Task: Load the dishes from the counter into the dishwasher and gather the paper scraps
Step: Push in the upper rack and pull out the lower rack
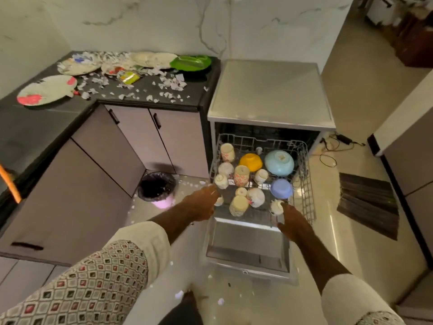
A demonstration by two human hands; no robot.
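while both bare arms stretched down over the dishwasher's flat open door, the left grip lay at the front left corner of the grey wire rack, its fingers too blurred to tell whether curled or spread. the right grip had its thumb spread wide and its straight fingertips touching a small white cup at the rack's front edge. three smooth round bowls sat upside down in the rack, one orange, one pale blue, one lilac, among about ten pale cups. on the dark glossy desk, torn white paper scraps lay scattered around several pale round plates, a flowered plate and a green plate. one black-lined bin stood on the floor beside the rack, with more scraps around it.
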